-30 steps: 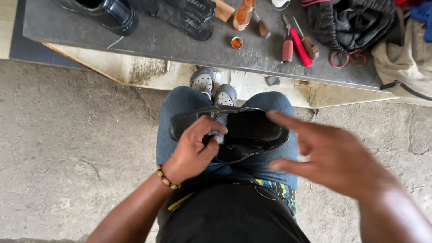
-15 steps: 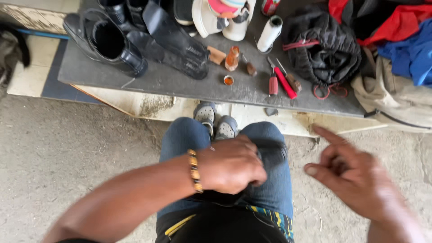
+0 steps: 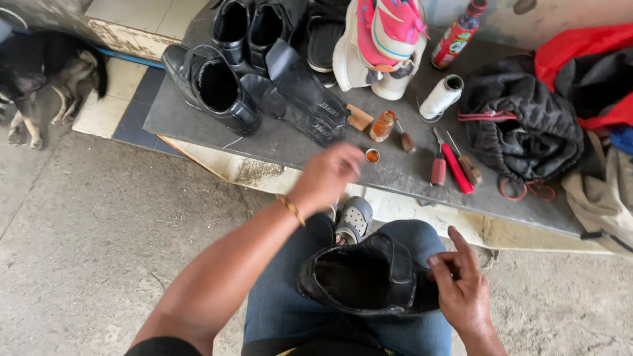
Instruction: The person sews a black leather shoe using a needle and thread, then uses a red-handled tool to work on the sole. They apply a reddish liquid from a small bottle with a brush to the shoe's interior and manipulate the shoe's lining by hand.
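the left hand had left the shoe on the lap and now reached far out over the dark board, blurred, fingers loosely curled and empty, close to a small orange cap. the right hand had come in to steady the shoe, fingers spread along its right side; half a second before it hung free. so the lap work was paused while something was being fetched. beyond the cap stood a small orange bottle, an awl, red tools and a thread spool. black boots crowded the left; a dog lay far left.
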